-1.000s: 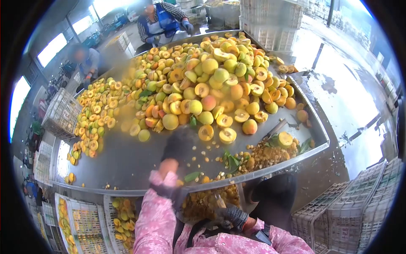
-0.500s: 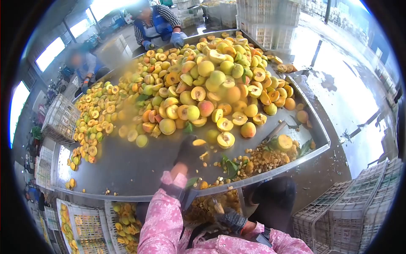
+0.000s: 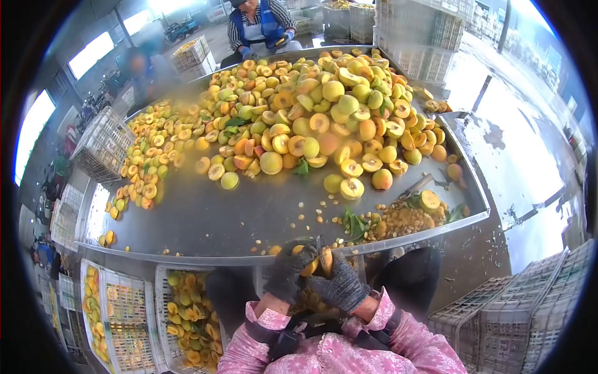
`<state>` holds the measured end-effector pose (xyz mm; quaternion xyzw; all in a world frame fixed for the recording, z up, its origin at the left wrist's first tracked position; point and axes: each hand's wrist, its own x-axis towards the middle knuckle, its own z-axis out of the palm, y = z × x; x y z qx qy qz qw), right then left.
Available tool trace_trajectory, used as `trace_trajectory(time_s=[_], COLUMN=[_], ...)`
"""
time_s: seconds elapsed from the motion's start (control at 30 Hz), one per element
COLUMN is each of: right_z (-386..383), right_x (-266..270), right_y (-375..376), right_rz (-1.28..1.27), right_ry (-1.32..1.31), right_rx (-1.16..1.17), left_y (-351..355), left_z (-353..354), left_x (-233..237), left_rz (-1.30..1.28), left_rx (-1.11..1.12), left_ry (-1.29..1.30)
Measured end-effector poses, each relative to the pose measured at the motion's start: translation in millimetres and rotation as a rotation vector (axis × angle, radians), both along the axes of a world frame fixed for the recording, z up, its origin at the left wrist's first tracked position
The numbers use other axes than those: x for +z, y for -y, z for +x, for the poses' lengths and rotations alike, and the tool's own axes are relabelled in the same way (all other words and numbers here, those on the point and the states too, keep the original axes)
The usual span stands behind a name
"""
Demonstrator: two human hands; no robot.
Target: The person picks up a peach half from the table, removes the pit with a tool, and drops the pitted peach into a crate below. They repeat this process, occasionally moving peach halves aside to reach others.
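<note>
Close together at the table's near edge, my two gloved hands meet. My left hand (image 3: 285, 272), in a dark glove, is closed around a yellow peach piece (image 3: 309, 268). My right hand (image 3: 342, 283), in a grey knit glove, is closed on a small tool with a wood-coloured handle (image 3: 326, 260); its working end is hard to make out against the peach. Ahead lies a large heap of halved and whole peaches (image 3: 271, 163) on the metal table (image 3: 205, 221). Pits and scraps (image 3: 405, 223) are piled at the table's near right.
Crates of peach pieces (image 3: 163, 311) stand below the table at left. Stacked white crates (image 3: 523, 311) are at lower right, more (image 3: 103, 143) at far left. Across the table sits a person in a blue apron (image 3: 268, 28); another, blurred, is at left. A raised metal rim edges the table.
My left hand has drawn back from the heap to the table's near edge with a peach piece. My right hand has risen with the tool to meet it. The view has shifted slightly.
</note>
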<state>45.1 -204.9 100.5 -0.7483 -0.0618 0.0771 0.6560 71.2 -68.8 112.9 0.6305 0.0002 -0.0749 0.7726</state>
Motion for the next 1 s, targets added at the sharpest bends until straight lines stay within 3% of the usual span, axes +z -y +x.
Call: trace_trajectory(time_s=[0.07,0.27,0.37,0.57,0.67,0.77,0.9,0.97,1.0], right_z=[-3.0,-9.6,-9.7,-13.1,-23.3,-30.7,-33.8,-33.2,-33.6], right_x=[-3.6,-3.8,-9.8,-0.9,16.3,6.0,0.3,9.2,2.8], right_y=[-6.5,-11.6,-12.2,-2.8,5.7,6.2,2.7,0.6,-0.4], right_rz=[0.056,0.42,0.373,0.239,-0.084,-0.124,-0.247,-0.308,-0.279], right_ry=[-0.002,-0.122,-0.034,-0.156,-0.099,0.09,0.042,-0.009,0.022], right_rx=[-0.031,0.0,-0.023,0.06,0.12,0.192,0.218,0.243,0.225], left_y=[-2.6,-11.3,-13.1,-19.7,-19.2,-25.2,-24.7,-28.5,-30.8], left_z=[-2.2,-17.8,-24.0,-30.5,-32.1,-32.6,-31.9,-32.1,-31.0], left_x=[-4.3,-8.1,8.9,36.1,40.2,20.3,3.3,-15.4,-27.1], left_rz=[0.078,-0.459,-0.635,-0.85,-0.556,-0.007,-0.333,-0.648,-0.394], left_rx=[-0.006,-0.001,-0.043,0.029,0.065,0.009,0.053,0.036,0.025], left_ry=[0.062,-0.305,-0.307,-0.4,-0.232,0.035,-0.137,-0.251,-0.116])
